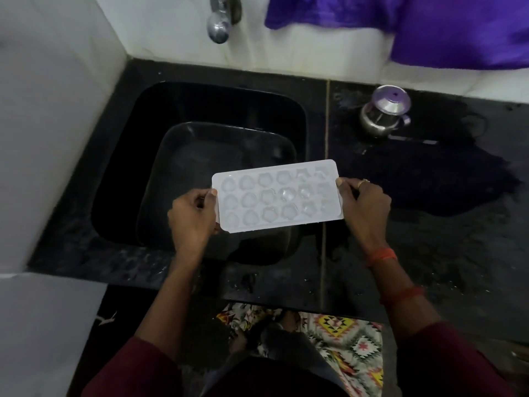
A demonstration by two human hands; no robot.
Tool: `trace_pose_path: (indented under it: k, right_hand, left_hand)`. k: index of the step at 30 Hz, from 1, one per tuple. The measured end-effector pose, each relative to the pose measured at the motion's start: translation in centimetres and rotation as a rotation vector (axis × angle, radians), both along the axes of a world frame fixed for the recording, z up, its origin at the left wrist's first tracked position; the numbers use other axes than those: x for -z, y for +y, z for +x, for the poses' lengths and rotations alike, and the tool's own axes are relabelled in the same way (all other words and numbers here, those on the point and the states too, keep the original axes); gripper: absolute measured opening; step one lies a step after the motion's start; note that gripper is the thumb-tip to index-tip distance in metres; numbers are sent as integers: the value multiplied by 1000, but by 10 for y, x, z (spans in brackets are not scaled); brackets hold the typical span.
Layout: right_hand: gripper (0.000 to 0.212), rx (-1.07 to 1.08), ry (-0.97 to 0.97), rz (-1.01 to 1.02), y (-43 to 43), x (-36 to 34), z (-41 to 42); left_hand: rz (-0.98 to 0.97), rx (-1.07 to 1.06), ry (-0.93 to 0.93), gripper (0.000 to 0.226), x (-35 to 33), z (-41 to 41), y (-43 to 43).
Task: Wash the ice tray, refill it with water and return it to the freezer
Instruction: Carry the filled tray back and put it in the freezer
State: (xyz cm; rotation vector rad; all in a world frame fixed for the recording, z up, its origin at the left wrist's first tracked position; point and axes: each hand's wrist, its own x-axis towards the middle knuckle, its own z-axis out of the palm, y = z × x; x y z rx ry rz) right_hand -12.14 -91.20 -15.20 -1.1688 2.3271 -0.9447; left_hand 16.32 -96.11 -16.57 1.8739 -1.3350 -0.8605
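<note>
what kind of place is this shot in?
Probably a home kitchen sink corner: a black sink basin sunk in a dark stone counter, a metal tap on the white wall above, and a small steel jug with a purple lid on that counter.

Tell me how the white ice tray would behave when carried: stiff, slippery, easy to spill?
The ice tray looks thin and translucent, so it probably flexes; the left hand and right hand grip its short ends. Its glossy cells and the wet counter suggest slipperiness. Shallow cells would likely spill water if tilted.
</note>
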Motion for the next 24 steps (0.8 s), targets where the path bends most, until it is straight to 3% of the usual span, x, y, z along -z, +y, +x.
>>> trace_pose_path:
  k: [9,14,24]
  right_hand:
    - [30,-188,33,-13,-13,-4,97]
    - [31,-295,56,-17,-12,-4,144]
    - [29,-543,55,-41,-7,-4,213]
  left_hand:
    - [-44,-193,5,12,-9,98,45]
    - [-37,-283,-10,21,-8,145,76]
    - [-16,-548,1,18,-8,202,144]
